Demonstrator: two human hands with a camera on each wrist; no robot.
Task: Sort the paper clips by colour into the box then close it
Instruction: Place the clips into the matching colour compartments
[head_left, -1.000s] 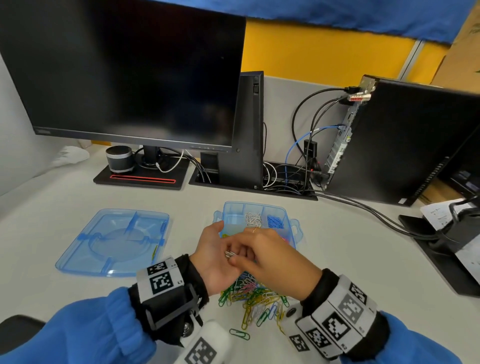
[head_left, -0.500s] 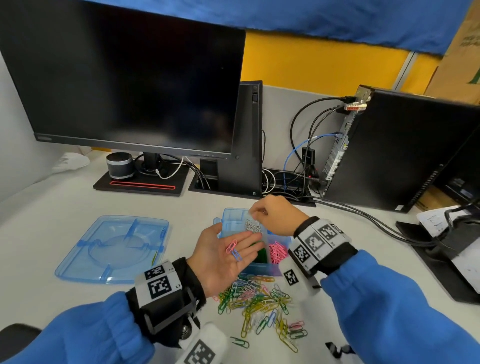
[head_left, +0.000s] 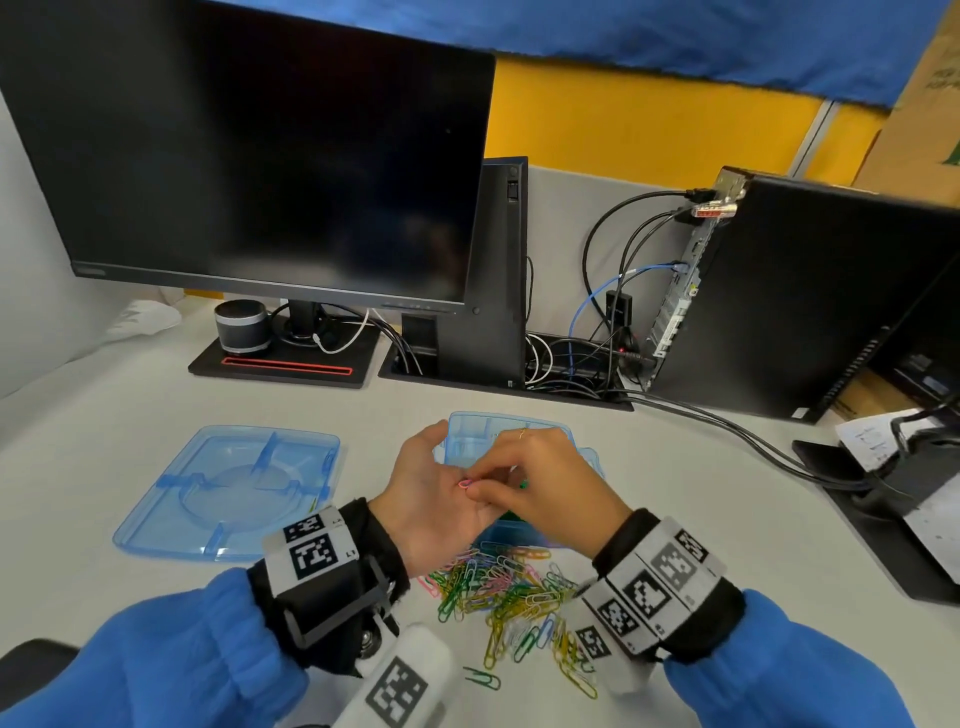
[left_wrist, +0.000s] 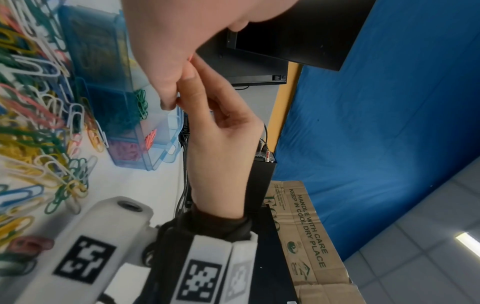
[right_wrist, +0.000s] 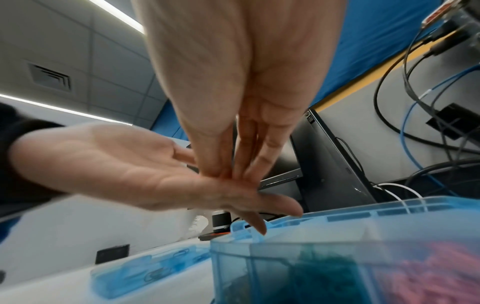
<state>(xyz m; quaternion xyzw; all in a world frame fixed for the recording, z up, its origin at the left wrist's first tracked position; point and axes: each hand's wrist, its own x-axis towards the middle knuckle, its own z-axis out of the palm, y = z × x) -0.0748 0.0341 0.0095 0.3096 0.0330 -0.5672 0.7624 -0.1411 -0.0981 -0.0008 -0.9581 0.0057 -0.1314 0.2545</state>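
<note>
Right hand (head_left: 540, 488) pinches a pink paper clip (head_left: 465, 484) off the flat, upturned left hand (head_left: 431, 493), mid-sorting; next it likely must carry it just ahead to the box (head_left: 587, 457)'s pink compartment.

White desk (head_left: 130, 410), yellow wall (head_left: 649, 124), blue curtain (left_wrist: 389, 123).

Over the box (head_left: 465, 435), both hands meeting: left hand (head_left: 434, 501) palm-up, right hand (head_left: 540, 488) fingertips on it, blocking the compartments from above. Clip heap (head_left: 511, 587) crowding the near surface (head_left: 701, 499). Lid (head_left: 228, 493) lying to the left. Monitor (head_left: 249, 156), cables (head_left: 727, 426) and tower (head_left: 831, 301) walling the back and right. Bare surface right of the box.
</note>
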